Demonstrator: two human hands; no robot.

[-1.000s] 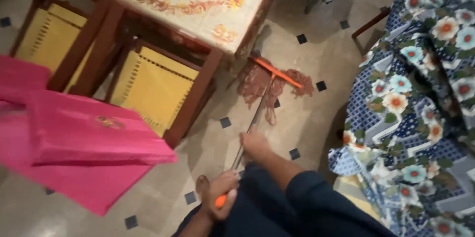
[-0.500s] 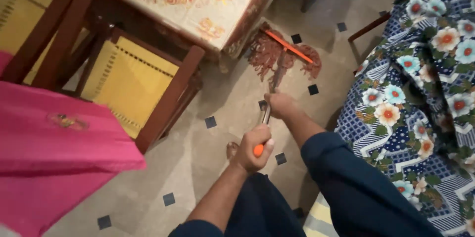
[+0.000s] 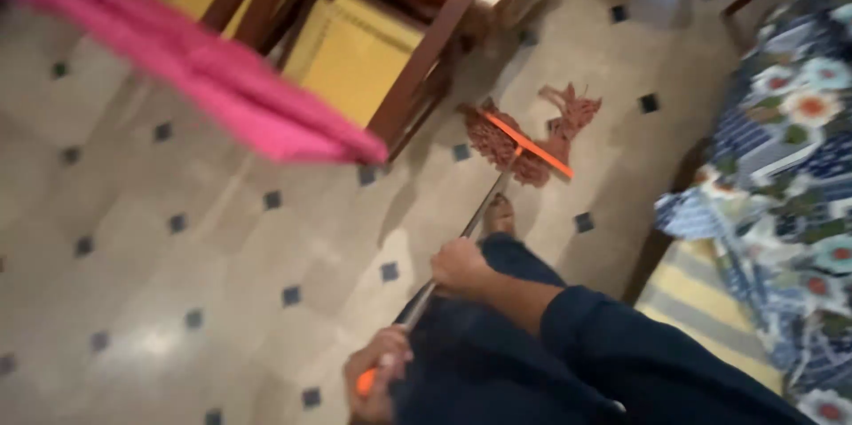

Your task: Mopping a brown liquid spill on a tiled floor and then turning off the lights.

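A mop lies with its reddish-brown string head (image 3: 524,137) and orange crossbar on the tiled floor beside a wooden chair. Its metal handle (image 3: 484,208) runs back toward me. My right hand (image 3: 459,267) grips the handle partway down. My left hand (image 3: 377,376) is closed around the orange end grip low in the view. Both arms wear dark blue sleeves. My bare foot (image 3: 500,215) shows just behind the mop head.
A wooden chair with a yellow seat (image 3: 364,52) stands under a table at the top. Pink cloth (image 3: 195,79) hangs blurred at the upper left. A blue floral cover (image 3: 781,185) drapes furniture on the right. Beige tiles with dark squares (image 3: 177,283) spread to the left.
The mop head has been drawn back from the table's corner toward me. My hands slid back and down with the handle, and the view swung left over more floor.
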